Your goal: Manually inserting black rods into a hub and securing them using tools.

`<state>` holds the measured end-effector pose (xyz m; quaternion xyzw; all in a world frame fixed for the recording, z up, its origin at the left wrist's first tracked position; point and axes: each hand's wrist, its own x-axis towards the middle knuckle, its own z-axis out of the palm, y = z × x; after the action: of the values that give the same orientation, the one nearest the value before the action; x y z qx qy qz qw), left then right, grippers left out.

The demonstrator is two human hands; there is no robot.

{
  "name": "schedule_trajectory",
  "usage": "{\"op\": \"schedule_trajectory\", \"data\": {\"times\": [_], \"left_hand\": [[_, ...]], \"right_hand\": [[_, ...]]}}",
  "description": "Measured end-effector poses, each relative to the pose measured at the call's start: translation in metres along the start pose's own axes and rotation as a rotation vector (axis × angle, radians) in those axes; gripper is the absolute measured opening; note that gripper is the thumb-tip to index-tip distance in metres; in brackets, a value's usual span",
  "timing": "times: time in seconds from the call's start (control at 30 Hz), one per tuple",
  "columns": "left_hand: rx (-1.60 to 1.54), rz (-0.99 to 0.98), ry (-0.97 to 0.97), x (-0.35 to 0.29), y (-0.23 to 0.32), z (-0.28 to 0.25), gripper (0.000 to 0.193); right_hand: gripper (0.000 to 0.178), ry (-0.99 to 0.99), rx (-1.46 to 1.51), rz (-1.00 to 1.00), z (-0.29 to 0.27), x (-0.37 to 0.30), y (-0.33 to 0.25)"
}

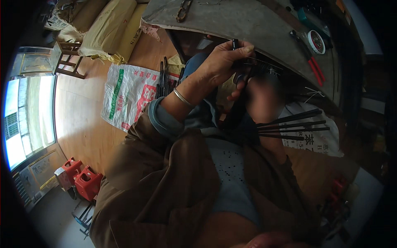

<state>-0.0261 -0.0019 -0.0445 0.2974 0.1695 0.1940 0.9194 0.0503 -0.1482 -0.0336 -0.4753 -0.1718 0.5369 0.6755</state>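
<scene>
My left hand (pixel 229 58), a silver bangle on its wrist, is raised at the table's near edge. Its fingers close round a slim black rod (pixel 235 44), whose upper end sticks out above the thumb. Just below and to the right, my right hand (pixel 262 99) is partly smeared. Its fingertips curl round a long dark piece (pixel 237 105) that runs down toward my lap; its kind is too dark to make out. Several thin black rods (pixel 297 126) fan out to the right beside my right wrist. Whether that hand grips them too is hidden.
On the grey table (pixel 248 25) lie red-handled pliers (pixel 312 66), a round white container (pixel 316 42) and a metal piece (pixel 183 11). More black rods (pixel 164 76) stand by a white printed sack (pixel 128 93). Big yellow-brown sacks (pixel 109 31), a wooden stool (pixel 68 60) and red stools (pixel 87 182) are leftward.
</scene>
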Motion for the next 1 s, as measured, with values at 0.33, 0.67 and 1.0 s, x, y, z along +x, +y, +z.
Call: {"op": "schedule_trajectory", "data": {"times": [0.33,0.67,1.0], "left_hand": [[0.007,0.035,0.033,0.003,0.008,-0.002,0.017],[0.097,0.087,0.047,-0.001,0.013,0.004,0.015],[0.023,0.057,0.019,0.001,0.012,0.003,0.014]], "right_hand": [[0.021,-0.010,-0.027,0.011,0.008,0.002,-0.001],[0.023,0.002,-0.037,0.008,0.007,0.001,-0.001],[0.022,0.002,-0.041,-0.011,0.008,0.000,-0.002]]}}
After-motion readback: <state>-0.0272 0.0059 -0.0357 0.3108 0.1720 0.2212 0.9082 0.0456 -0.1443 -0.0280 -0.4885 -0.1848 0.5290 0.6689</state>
